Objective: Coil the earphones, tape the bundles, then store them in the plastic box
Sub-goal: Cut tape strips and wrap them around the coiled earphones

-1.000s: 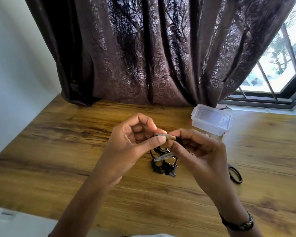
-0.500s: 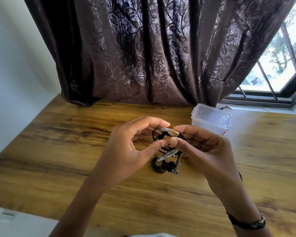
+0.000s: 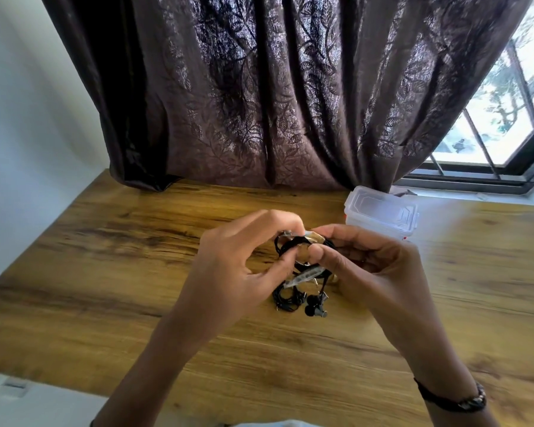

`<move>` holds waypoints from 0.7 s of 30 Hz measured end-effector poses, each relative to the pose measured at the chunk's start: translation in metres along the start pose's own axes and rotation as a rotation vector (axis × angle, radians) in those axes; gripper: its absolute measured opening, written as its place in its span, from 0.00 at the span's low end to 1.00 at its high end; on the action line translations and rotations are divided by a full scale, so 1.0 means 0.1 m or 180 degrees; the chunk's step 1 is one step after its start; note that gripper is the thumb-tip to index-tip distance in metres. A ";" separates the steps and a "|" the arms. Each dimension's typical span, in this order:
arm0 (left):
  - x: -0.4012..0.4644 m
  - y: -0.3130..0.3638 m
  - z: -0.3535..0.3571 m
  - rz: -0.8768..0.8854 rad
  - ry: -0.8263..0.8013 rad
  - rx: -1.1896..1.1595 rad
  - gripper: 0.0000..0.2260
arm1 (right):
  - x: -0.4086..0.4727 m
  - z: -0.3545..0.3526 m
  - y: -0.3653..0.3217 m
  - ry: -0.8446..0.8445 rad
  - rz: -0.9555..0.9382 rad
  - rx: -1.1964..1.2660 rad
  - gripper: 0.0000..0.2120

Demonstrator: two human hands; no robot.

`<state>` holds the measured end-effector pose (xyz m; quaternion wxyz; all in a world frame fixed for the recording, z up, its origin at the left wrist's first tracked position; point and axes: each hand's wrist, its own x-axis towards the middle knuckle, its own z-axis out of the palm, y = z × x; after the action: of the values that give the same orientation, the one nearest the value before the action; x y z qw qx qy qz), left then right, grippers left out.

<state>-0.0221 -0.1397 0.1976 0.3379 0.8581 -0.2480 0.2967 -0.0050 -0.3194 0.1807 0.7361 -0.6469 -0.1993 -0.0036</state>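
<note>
My left hand (image 3: 238,260) and right hand (image 3: 364,263) meet above the middle of the brown wood-grain table (image 3: 105,272). Between them I hold a black coiled earphone bundle (image 3: 290,245), raised off the tabletop. My left thumb and forefinger are closed on its left side, the other fingers curled loosely. My right thumb and fingers are closed on its right side, pressing a strip of pale, translucent tape (image 3: 313,238) that crosses the top of the coil. A second length of clear tape (image 3: 304,277) shows lower down, slanting below my thumbs; whether it is stuck to the held coil or to what lies beneath, I cannot tell.

Directly under my hands, a further tangle of black earphone cable with dark earbuds (image 3: 302,300) rests on the table. The clear lidded plastic box (image 3: 383,215) stands at the far edge of the table, behind and to the right of my right hand, apart from it, its lid on. A dark brown leaf-patterned curtain (image 3: 275,87) hangs behind the table. A dark band (image 3: 453,399) circles my right wrist.
</note>
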 end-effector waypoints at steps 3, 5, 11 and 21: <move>-0.01 -0.02 0.01 0.0222 -0.0024 0.0271 0.06 | 0.01 0.00 -0.02 0.0002 0.0003 -0.0021 0.09; -0.02 -0.02 0.03 0.0375 0.0048 0.0471 0.04 | 0.01 0.00 -0.02 0.0017 0.0018 -0.0007 0.09; -0.04 -0.04 0.05 0.0949 0.0230 0.0993 0.04 | 0.01 -0.02 -0.03 0.0037 0.0111 0.0041 0.09; -0.04 0.01 -0.04 0.0187 0.0508 0.0149 0.06 | -0.01 -0.04 0.01 0.0320 0.0284 0.0146 0.10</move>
<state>-0.0269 -0.1361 0.1979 0.3276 0.8317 -0.2384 0.3796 -0.0051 -0.3230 0.1793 0.7593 -0.6370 -0.1331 0.0013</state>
